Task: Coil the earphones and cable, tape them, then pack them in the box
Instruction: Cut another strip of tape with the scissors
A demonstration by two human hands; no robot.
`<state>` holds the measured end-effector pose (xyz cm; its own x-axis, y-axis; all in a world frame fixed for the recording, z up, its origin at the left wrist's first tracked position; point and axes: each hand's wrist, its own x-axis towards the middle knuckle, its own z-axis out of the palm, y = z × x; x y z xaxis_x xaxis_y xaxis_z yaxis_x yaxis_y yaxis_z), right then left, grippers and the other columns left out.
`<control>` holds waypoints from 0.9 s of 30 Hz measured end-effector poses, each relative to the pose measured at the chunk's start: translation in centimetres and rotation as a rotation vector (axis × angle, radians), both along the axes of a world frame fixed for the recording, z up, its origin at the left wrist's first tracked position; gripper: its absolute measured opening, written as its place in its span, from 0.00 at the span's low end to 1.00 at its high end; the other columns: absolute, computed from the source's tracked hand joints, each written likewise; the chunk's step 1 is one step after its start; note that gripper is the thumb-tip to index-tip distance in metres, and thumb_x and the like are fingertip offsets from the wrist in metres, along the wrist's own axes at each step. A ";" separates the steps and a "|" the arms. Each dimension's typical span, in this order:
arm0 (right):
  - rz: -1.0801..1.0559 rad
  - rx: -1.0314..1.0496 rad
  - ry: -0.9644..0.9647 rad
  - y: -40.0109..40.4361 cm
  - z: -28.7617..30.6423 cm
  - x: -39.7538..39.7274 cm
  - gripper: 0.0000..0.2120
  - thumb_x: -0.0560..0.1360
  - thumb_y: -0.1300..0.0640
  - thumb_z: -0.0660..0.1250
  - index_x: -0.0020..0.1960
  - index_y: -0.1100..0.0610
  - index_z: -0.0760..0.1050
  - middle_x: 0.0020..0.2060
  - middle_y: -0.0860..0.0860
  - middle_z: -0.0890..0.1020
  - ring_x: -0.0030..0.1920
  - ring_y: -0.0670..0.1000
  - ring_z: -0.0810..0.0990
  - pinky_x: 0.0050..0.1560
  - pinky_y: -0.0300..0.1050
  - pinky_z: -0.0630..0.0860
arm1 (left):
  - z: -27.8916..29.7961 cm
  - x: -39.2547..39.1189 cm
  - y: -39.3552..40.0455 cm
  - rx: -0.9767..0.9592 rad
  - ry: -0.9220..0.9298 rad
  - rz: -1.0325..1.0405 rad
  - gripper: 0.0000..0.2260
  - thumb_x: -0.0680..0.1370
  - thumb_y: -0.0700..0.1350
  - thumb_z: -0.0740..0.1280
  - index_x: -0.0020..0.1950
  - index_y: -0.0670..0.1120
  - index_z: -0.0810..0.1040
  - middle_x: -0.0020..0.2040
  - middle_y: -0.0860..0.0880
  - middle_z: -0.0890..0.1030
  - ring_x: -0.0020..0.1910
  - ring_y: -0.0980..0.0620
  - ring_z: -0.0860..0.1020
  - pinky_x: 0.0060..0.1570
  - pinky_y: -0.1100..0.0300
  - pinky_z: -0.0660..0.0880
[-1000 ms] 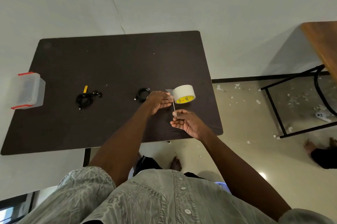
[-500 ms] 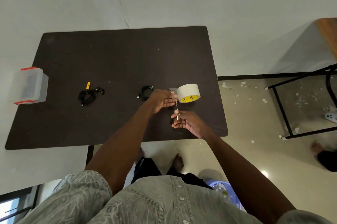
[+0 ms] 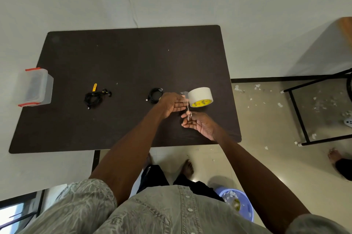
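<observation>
A white tape roll [image 3: 201, 96] with a yellow core label stands on the dark table [image 3: 123, 58]. A short tape strip [image 3: 188, 109], seen edge-on, runs down from beside the roll. My left hand [image 3: 172, 104] pinches its upper end next to the roll, the other fingers stretched out. My right hand [image 3: 198, 123] pinches the lower end between thumb and fingertip. A coiled black cable [image 3: 155, 95] lies just left of my left hand. The black earphones [image 3: 95, 98] lie bundled farther left beside a yellow tag [image 3: 94, 87]. The clear box [image 3: 35, 87] with red clips sits at the table's left edge.
A blue bin [image 3: 238, 205] with scraps stands on the floor by my feet. A black metal frame [image 3: 297, 110] is at the right, with paper bits scattered on the floor. Another person's foot [image 3: 334, 155] shows at the far right.
My left hand's fingers have straightened beside the roll. The strip stays stretched between both hands, and the roll, cable and earphones lie where they were.
</observation>
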<state>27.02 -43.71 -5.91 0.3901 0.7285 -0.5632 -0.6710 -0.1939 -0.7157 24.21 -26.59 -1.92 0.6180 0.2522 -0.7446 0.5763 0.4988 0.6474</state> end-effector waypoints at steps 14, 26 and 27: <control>-0.027 0.029 -0.022 0.6 0.5 0.7 0.12 0.78 0.58 0.66 0.55 0.67 0.78 0.43 0.62 0.80 0.46 0.57 0.81 0.51 0.46 0.81 | 0.6 0.1 0.0 0.005 0.019 -0.010 0.09 0.79 0.38 0.64 0.55 0.34 0.78 0.49 0.40 0.83 0.50 0.44 0.83 0.48 0.55 0.81; 0.008 0.012 -0.102 0.6 1.1 0.6 0.12 0.79 0.57 0.65 0.52 0.66 0.78 0.38 0.61 0.80 0.40 0.57 0.81 0.45 0.47 0.80 | 0.7 0.0 0.0 0.014 -0.009 0.009 0.10 0.79 0.36 0.63 0.59 0.32 0.75 0.48 0.39 0.82 0.46 0.44 0.83 0.48 0.53 0.81; 0.009 0.009 -0.110 0.6 1.1 0.6 0.11 0.79 0.57 0.64 0.52 0.66 0.78 0.37 0.61 0.80 0.39 0.57 0.81 0.44 0.47 0.79 | 0.8 0.1 0.0 0.014 -0.010 0.008 0.10 0.79 0.35 0.63 0.58 0.32 0.75 0.47 0.39 0.82 0.46 0.44 0.83 0.48 0.53 0.81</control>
<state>27.62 -43.07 -4.80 0.4430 0.7372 -0.5103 -0.5863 -0.1924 -0.7869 24.26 -26.62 -1.12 0.6233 0.2678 -0.7348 0.5658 0.4942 0.6600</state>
